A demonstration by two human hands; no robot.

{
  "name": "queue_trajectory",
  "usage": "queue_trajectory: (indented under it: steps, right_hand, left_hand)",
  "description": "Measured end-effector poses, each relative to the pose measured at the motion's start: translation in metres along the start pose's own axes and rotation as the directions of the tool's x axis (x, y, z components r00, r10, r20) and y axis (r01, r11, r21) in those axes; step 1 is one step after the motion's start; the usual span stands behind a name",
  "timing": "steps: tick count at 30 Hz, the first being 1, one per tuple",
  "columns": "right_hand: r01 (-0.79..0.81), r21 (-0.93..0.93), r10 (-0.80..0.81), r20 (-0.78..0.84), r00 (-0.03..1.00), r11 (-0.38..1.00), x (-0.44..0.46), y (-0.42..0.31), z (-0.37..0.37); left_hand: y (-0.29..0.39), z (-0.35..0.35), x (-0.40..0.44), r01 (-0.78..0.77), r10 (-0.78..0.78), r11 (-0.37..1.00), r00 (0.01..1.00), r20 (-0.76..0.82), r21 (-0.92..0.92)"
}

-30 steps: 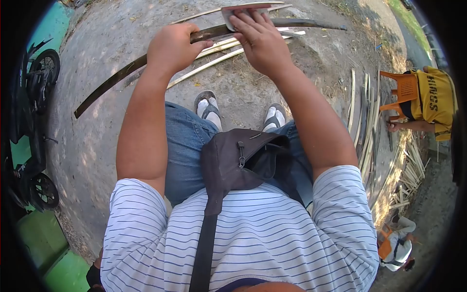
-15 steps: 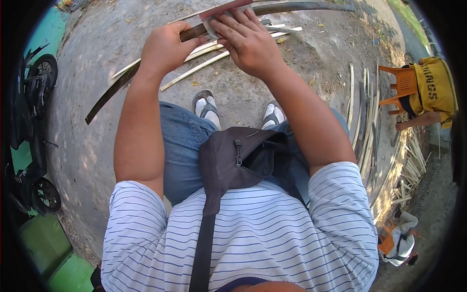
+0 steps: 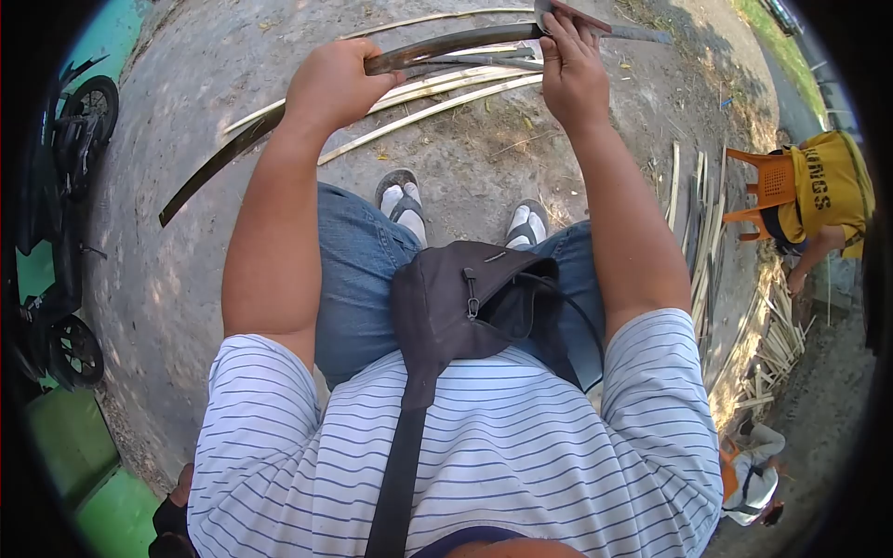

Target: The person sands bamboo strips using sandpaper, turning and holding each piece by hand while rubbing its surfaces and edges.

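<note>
A long dark strip (image 3: pixel 456 44), like a split bamboo slat, runs across the top of the view and curves down at the left. My left hand (image 3: pixel 337 86) is closed around it left of the middle. My right hand (image 3: pixel 575 79) is up near the strip's right part, its fingers pressed over a folded reddish-brown and grey sheet (image 3: pixel 588 19), which looks like sandpaper. This sheet wraps over the strip, and the strip's right end sticks out beyond it. My fingers partly hide the sheet.
Pale slats (image 3: pixel 437 86) lie on the dirt ground beyond my feet, and more strips (image 3: pixel 702 214) at the right. A motorbike (image 3: pixel 65 223) stands at the left. A person in a yellow shirt (image 3: pixel 828 191) is by an orange chair (image 3: pixel 774 179); another person (image 3: pixel 755 484) sits lower right.
My right hand has slid to the right along the strip with the sheet, away from my left hand. My left hand keeps its grip and has shifted slightly right and down.
</note>
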State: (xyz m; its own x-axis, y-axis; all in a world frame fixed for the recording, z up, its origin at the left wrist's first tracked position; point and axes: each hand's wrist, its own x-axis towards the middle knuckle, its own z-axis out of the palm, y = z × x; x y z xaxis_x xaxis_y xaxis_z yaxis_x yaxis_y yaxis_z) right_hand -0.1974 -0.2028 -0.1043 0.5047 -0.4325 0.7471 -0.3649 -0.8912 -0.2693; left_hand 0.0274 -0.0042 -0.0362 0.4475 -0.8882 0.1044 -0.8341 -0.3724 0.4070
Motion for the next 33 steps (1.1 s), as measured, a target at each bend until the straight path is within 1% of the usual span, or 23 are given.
queue_trajectory:
  steps: [1, 2, 4, 5, 7, 8, 9, 11, 13, 14, 15, 17, 18, 19, 21, 23, 24, 25, 27, 29, 30, 31, 33]
  right_hand:
    - [0.052, 0.007, -0.052, -0.032, 0.998, 0.999, 0.001, -0.002, 0.004]
    - [0.126, 0.012, -0.126, 0.014, 0.992, 0.992, -0.009, -0.012, 0.013]
    - [0.239, 0.067, -0.246, 0.116, 0.962, 0.969, -0.016, -0.081, 0.011]
    - [0.273, 0.083, -0.28, 0.089, 0.956, 0.958, -0.018, -0.086, 0.01]
    - [0.265, 0.018, -0.265, 0.039, 0.963, 0.964, -0.003, -0.058, 0.0]
    - [0.103, 0.056, -0.108, 0.087, 0.99, 0.993, 0.007, -0.045, -0.016]
    - [0.04, -0.036, -0.039, 0.041, 0.998, 0.999, 0.013, -0.033, -0.019]
    - [0.049, -0.061, -0.051, -0.027, 0.998, 0.997, 0.009, -0.027, -0.01]
    - [0.145, 0.085, -0.156, 0.147, 0.977, 0.986, 0.003, -0.064, -0.012]
    - [0.31, 0.135, -0.326, 0.129, 0.936, 0.941, 0.0, -0.074, -0.006]
    - [0.293, 0.134, -0.309, 0.118, 0.944, 0.947, -0.003, -0.078, -0.004]
    - [0.272, 0.067, -0.278, 0.1, 0.955, 0.96, 0.007, -0.063, -0.013]
    - [0.196, 0.002, -0.196, 0.051, 0.979, 0.981, 0.012, -0.046, -0.016]
    - [0.061, -0.052, -0.06, 0.022, 0.998, 0.997, 0.015, -0.032, -0.018]
    - [0.026, -0.065, -0.027, -0.012, 1.0, 0.998, 0.017, -0.019, -0.02]
    - [0.194, -0.024, -0.195, -0.077, 0.978, 0.981, 0.002, -0.035, 0.001]
    - [0.272, 0.045, -0.273, 0.01, 0.962, 0.961, -0.001, -0.067, -0.007]
    - [0.282, 0.054, -0.282, -0.004, 0.959, 0.958, -0.006, -0.082, -0.003]
    - [0.329, 0.028, -0.329, -0.009, 0.944, 0.944, 0.004, -0.063, -0.008]
    - [0.101, -0.002, -0.101, -0.02, 0.995, 0.995, 0.019, -0.032, -0.026]
    - [0.033, -0.058, -0.04, -0.115, 0.993, 0.998, 0.023, -0.012, -0.028]
    - [0.026, -0.056, -0.032, -0.112, 0.993, 0.998, 0.026, -0.01, -0.032]
    - [0.184, -0.08, -0.193, -0.13, 0.973, 0.98, 0.01, -0.009, -0.003]
  left_hand:
    - [0.001, 0.003, -0.001, 0.012, -0.012, 1.0, 1.0, 0.003, -0.007]
    - [0.002, 0.007, 0.001, -0.021, 0.021, 1.0, 1.0, 0.013, -0.012]
    - [0.001, 0.016, 0.007, -0.087, 0.088, 0.996, 0.996, 0.034, -0.022]
    - [0.001, 0.017, 0.006, -0.078, 0.082, 0.994, 0.995, 0.062, -0.074]
    - [-0.005, 0.011, 0.007, -0.057, 0.076, 0.984, 0.992, 0.102, -0.17]
    - [-0.01, 0.011, 0.007, -0.077, 0.084, 0.989, 0.995, 0.052, -0.124]
    - [-0.004, 0.007, 0.005, -0.049, 0.056, 0.993, 0.997, 0.062, -0.107]
    - [0.01, -0.001, 0.002, 0.004, 0.002, 0.997, 0.996, 0.092, -0.074]
    - [0.006, 0.007, 0.006, -0.059, 0.065, 0.994, 0.996, 0.065, -0.094]
    - [0.004, 0.009, 0.008, -0.092, 0.097, 0.991, 0.994, 0.049, -0.1]
    - [0.005, 0.01, 0.009, -0.09, 0.097, 0.989, 0.994, 0.048, -0.121]
    - [0.004, 0.008, 0.006, -0.083, 0.092, 0.983, 0.995, 0.049, -0.162]
    - [0.003, 0.004, 0.006, -0.069, 0.078, 0.988, 0.995, 0.062, -0.141]
    - [0.002, 0.0, 0.004, -0.051, 0.061, 0.991, 0.995, 0.077, -0.121]
    - [0.002, -0.001, 0.003, -0.03, 0.039, 0.995, 0.995, 0.095, -0.095]
    - [0.005, 0.01, 0.006, -0.029, 0.038, 0.996, 0.994, 0.103, -0.085]
    - [-0.003, 0.02, 0.009, -0.138, 0.142, 0.976, 0.99, 0.011, -0.168]
    - [-0.004, 0.019, 0.01, -0.139, 0.145, 0.97, 0.989, 0.017, -0.198]
    - [-0.006, 0.018, 0.008, -0.136, 0.152, 0.958, 0.987, 0.045, -0.251]
    - [-0.011, 0.012, 0.006, -0.093, 0.116, 0.963, 0.99, 0.08, -0.252]
    - [-0.012, 0.009, 0.005, -0.069, 0.095, 0.965, 0.991, 0.093, -0.254]
    - [-0.01, 0.01, 0.004, -0.078, 0.101, 0.969, 0.991, 0.089, -0.236]
    - [0.002, 0.015, 0.005, -0.106, 0.125, 0.974, 0.988, 0.086, -0.199]
